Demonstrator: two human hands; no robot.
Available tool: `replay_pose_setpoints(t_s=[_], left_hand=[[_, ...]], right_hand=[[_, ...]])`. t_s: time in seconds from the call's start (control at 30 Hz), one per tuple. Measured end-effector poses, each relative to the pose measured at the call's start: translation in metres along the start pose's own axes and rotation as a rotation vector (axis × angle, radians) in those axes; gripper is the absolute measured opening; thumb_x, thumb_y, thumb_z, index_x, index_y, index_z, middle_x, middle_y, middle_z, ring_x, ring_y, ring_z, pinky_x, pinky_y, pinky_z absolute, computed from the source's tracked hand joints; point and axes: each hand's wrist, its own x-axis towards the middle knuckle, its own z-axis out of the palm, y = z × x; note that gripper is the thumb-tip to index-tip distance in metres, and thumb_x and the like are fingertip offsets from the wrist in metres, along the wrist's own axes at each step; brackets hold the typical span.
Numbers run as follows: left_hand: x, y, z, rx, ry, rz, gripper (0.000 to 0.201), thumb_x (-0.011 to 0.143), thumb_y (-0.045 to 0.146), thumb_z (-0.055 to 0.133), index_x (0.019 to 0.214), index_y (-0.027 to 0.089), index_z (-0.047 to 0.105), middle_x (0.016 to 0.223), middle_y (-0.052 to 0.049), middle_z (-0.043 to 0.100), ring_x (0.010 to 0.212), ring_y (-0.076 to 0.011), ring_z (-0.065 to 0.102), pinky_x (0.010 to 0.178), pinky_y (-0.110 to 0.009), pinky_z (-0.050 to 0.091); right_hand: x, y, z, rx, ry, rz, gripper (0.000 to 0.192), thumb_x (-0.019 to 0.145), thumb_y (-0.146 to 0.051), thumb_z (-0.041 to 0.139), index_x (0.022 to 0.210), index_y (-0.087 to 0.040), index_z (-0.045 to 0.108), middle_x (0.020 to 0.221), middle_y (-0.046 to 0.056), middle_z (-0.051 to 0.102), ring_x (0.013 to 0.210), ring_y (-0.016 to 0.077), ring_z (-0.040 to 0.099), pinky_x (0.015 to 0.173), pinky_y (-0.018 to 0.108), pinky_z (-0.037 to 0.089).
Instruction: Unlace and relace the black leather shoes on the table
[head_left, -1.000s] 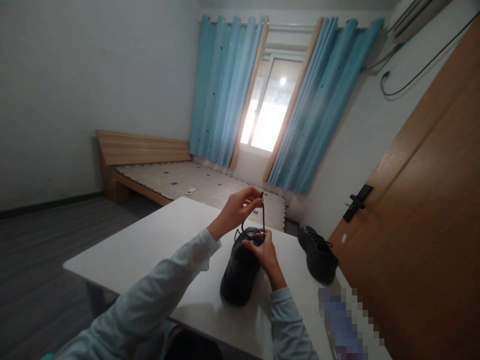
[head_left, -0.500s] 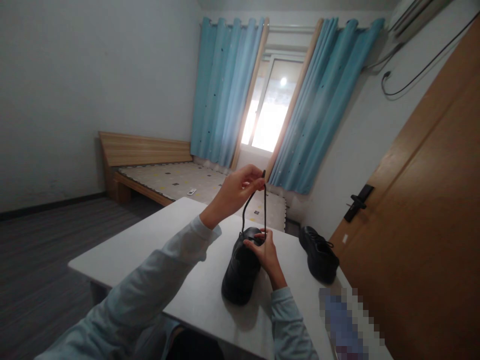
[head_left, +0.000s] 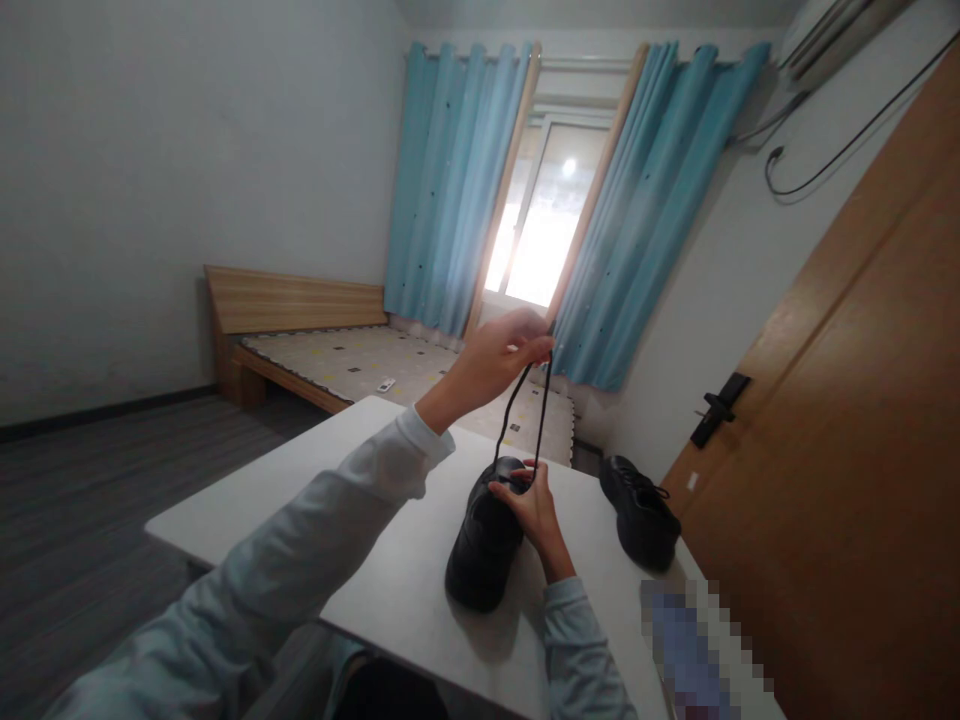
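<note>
A black shoe point(head_left: 486, 540) rests on the white bench point(head_left: 300, 500) just below the middle of the frame, its long axis running from the toe at the lower centre up toward the collar, tilted slightly to the right. The left hand point(head_left: 495, 360) is raised above the shoe, near the centre of the frame, its grip pinching the top of a black lace point(head_left: 525, 415) that hangs in a narrow loop, two strands running almost straight down to the shoe's collar. The lace therefore lies directly below the left grip, taut or nearly so. The right hand point(head_left: 534, 510) sits at the collar, fingers pressed on the shoe's upper where the strands enter; whether it pinches a strand or only steadies the shoe I cannot tell. The right hand is nearer to the shoe, the left nearer to the lace's free top. Above the left hand there is open air, with blue curtains point(head_left: 450, 190) and a window point(head_left: 536, 215) far behind. A second black shoe point(head_left: 641, 515) stands apart to the right, close to the bench's right edge, beside a wooden door point(head_left: 847, 450). Left of the held shoe the bench surface is bare up to its left corner. A bed frame point(head_left: 300, 335) stands well behind, at middle left.
</note>
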Motion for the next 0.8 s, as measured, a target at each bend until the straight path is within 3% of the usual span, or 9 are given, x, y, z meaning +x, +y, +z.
replay_pose_setpoints(t_s=[0.43, 0.67, 0.8], left_hand=[[0.028, 0.009, -0.004, -0.021, 0.029, 0.055, 0.006, 0.082, 0.017, 0.052, 0.078, 0.015, 0.051, 0.069, 0.002, 0.054, 0.073, -0.0101, 0.060, 0.066, -0.022, 0.048], [0.062, -0.011, 0.003, 0.026, -0.016, 0.044, 0.007, 0.080, 0.012, 0.050, 0.073, 0.013, 0.051, 0.067, 0.002, 0.054, 0.072, -0.0098, 0.059, 0.066, -0.023, 0.048], [0.086, -0.026, 0.007, 0.096, 0.045, 0.035, 0.010, 0.078, 0.009, 0.050, 0.069, 0.014, 0.049, 0.066, 0.002, 0.053, 0.070, -0.0094, 0.056, 0.066, -0.023, 0.048]], right_hand=[[-0.001, 0.001, 0.001, 0.014, 0.030, -0.018, 0.066, 0.052, -0.048, 0.075, 0.102, -0.021, 0.042, 0.093, 0.006, 0.064, 0.090, 0.0256, 0.063, 0.079, 0.036, 0.047], [-0.001, -0.001, 0.000, 0.015, 0.048, -0.019, 0.068, 0.051, -0.048, 0.075, 0.103, -0.020, 0.042, 0.094, 0.007, 0.062, 0.090, 0.0253, 0.062, 0.077, 0.035, 0.048], [0.000, -0.001, -0.001, 0.004, 0.046, -0.007, 0.069, 0.050, -0.048, 0.076, 0.103, -0.020, 0.042, 0.095, 0.008, 0.062, 0.090, 0.0255, 0.062, 0.079, 0.036, 0.048]])
